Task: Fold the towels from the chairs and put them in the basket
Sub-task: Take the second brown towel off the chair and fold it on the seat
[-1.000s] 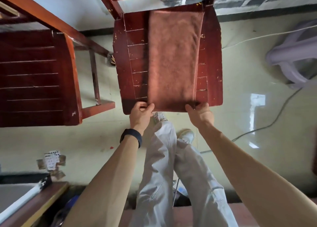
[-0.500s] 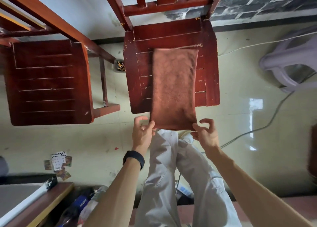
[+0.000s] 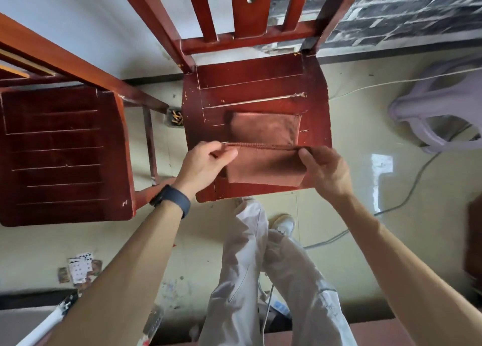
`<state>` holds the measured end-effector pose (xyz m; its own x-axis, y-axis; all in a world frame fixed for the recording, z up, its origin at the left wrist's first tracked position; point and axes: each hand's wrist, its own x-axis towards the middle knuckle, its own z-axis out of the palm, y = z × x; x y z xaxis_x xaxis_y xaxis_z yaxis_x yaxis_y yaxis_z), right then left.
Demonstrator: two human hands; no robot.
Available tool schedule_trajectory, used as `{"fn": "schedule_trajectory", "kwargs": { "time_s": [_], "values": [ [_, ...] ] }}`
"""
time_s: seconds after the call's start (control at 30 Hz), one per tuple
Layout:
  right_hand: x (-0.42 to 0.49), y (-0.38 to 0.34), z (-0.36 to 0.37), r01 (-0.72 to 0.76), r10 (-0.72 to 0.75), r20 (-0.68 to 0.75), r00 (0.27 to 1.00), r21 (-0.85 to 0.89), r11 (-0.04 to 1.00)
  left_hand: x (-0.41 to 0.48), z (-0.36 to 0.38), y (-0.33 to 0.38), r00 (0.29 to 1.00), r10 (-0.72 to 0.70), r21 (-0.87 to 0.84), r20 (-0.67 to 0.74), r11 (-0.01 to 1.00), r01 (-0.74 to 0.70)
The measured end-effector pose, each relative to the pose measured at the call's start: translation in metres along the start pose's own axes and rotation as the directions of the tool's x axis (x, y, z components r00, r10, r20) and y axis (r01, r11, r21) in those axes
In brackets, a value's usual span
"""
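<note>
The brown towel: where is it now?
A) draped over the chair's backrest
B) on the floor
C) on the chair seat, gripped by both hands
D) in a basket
C: the towel lies on the chair seat, while the left hand and right hand each pinch an end of its raised edge.

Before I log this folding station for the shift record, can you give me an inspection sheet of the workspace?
Surface: red-brown slatted wooden chair seat, paint chipped at edges.
Job's things: brown terry towel on the seat, one hemmed edge lifted.
Clutter: playing cards on floor.
Grippers: left hand and right hand each pinch a corner of the lifted edge.
Cables: grey cable on floor, right.
Surroundings: second red wooden chair left, pale plastic stool right.
</note>
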<state>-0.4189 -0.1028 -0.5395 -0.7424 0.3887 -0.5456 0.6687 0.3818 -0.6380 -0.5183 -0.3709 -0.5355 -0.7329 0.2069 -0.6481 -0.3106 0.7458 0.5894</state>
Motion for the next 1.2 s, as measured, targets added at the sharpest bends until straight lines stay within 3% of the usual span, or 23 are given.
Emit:
{"fn": "schedule_trajectory", "kwargs": {
  "time_s": [0.07, 0.33, 0.67, 0.77, 0.83, 0.93, 1.0, 1.07, 1.2],
  "values": [
    [0.030, 0.001, 0.010, 0.004, -0.011, -0.064, 0.998, -0.109, 0.994, 0.030, 0.006, 0.001, 1.000, -0.022, -0.050, -0.007, 0.999, 0.022],
    [0.100, 0.008, 0.049, -0.149, 0.139, -0.144, 0.980, -0.065, 0.987, 0.098, 0.037, 0.001, 0.982, -0.060, 0.050, -0.178, 0.996, 0.070],
    [0.121, 0.007, 0.057, -0.194, 0.133, -0.223, 0.966, -0.279, 0.940, 0.113, 0.049, 0.007, 0.961, -0.024, 0.227, -0.275, 0.970, 0.089],
    [0.120, 0.002, 0.058, -0.235, 0.149, -0.256, 0.955, -0.351, 0.906, 0.106, 0.051, 0.007, 0.933, 0.115, 0.302, -0.340, 0.953, -0.008],
    [0.114, 0.000, 0.062, -0.243, 0.129, -0.334, 0.934, -0.328, 0.913, 0.097, 0.056, 0.000, 0.869, 0.305, 0.476, -0.390, 0.875, -0.093],
    [0.087, 0.000, 0.077, -0.004, -0.214, -0.463, 0.860, -0.427, 0.904, 0.077, 0.074, -0.014, 0.797, 0.552, 0.641, -0.247, 0.710, -0.293],
    [0.065, 0.006, 0.097, 0.204, -0.406, -0.288, 0.867, -0.538, 0.818, 0.067, 0.085, -0.026, 0.815, 0.577, 0.680, -0.061, 0.621, -0.389],
    [0.054, 0.020, 0.109, 0.309, -0.452, -0.088, 0.887, -0.616, 0.725, 0.065, 0.090, -0.041, 0.849, 0.528, 0.716, 0.012, 0.588, -0.375],
    [0.068, 0.048, 0.102, 0.215, -0.330, -0.030, 0.944, -0.702, 0.679, 0.079, 0.076, -0.068, 0.900, 0.436, 0.759, -0.001, 0.586, -0.283]
  ]
}}
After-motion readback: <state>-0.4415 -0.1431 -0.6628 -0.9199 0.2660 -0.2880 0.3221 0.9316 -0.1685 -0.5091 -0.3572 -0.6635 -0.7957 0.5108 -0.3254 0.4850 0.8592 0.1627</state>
